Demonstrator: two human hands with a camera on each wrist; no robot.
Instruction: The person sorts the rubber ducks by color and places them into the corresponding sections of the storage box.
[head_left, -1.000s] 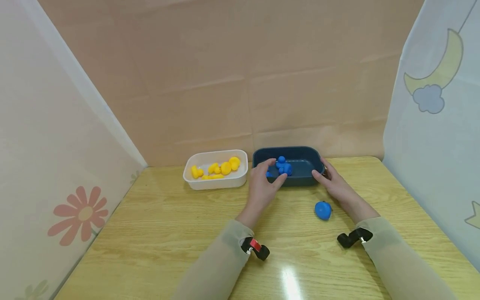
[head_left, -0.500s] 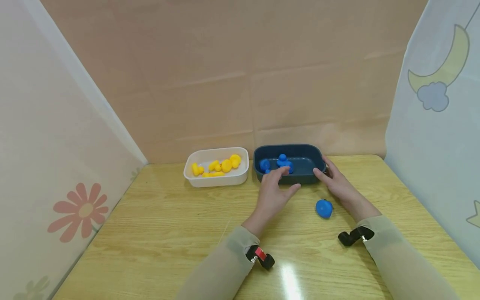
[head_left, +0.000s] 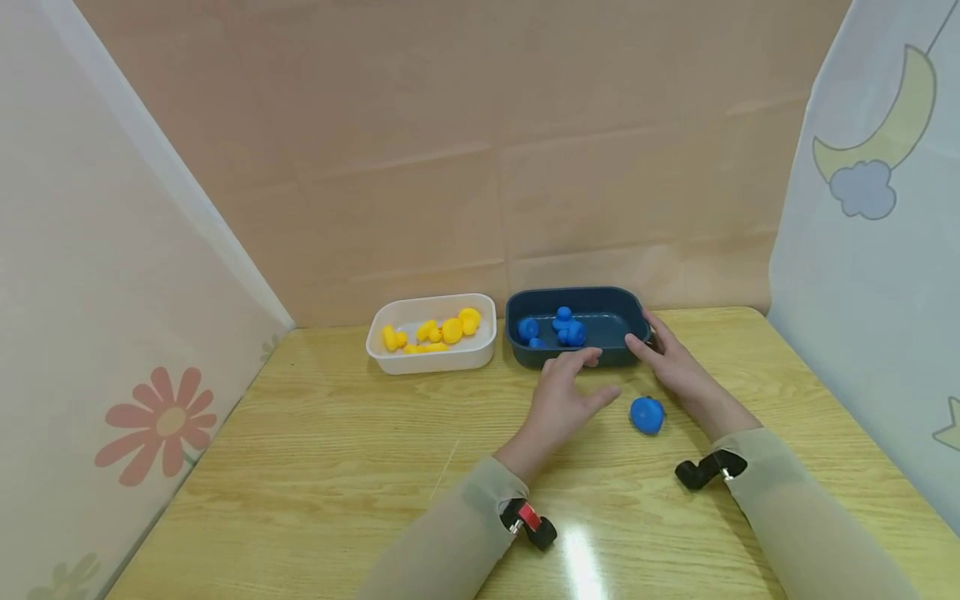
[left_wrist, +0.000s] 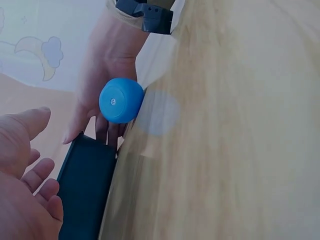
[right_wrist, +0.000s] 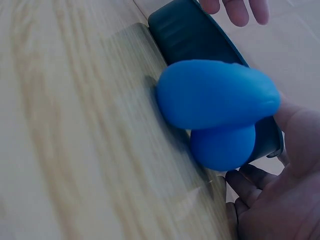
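On the table lies a blue rubber duck [head_left: 647,415], tipped over so that its round base faces the left wrist camera. In the right wrist view the duck's body [right_wrist: 210,95] and rounder head show up close. My left hand [head_left: 558,408] hovers left of the duck, thumb and fingers apart, holding nothing. The right hand [head_left: 678,367] grips the right end of a dark blue bin [head_left: 534,358], its thumb on the near rim and its fingers round the end wall. Several blue ducks [head_left: 570,333] sit inside that bin, mostly toward its left half.
Left of the dark bin stands a white bin [head_left: 435,364] with several yellow ducks [head_left: 452,331] in it. Both stand at the table's back edge, against a beige cloth [head_left: 375,167]. Printed white cloths hang at either side.
My left hand has drawn back from over the dark bin, moving right and toward me, nearer the loose duck. The right hand keeps its grip on the bin.
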